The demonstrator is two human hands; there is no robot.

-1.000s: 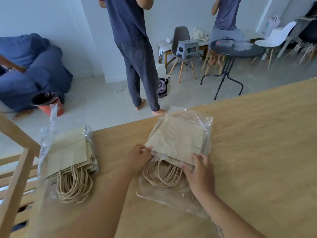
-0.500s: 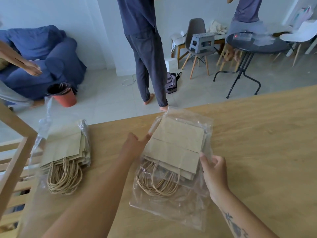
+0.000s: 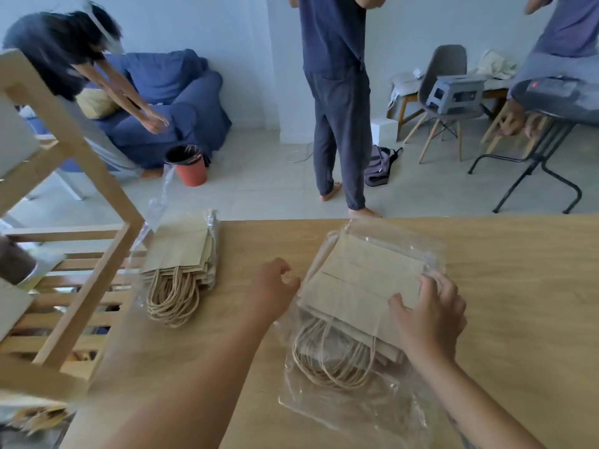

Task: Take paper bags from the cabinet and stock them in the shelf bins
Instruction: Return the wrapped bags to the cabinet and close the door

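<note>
Soft daylight, blurred edges, wide-angle distortion

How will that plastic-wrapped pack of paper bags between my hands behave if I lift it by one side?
The pack is a flat stack of folded bags, so probably fairly stiff and light. The loose clear wrap looks glossy, so likely slippery; the stack might slide out. The rope handles would probably dangle.

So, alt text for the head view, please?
Two hands handle a clear plastic pack of brown paper bags on a wooden table: right hand on top, left hand at its left edge. A second pack lies further left, near a wooden shelf.
</note>
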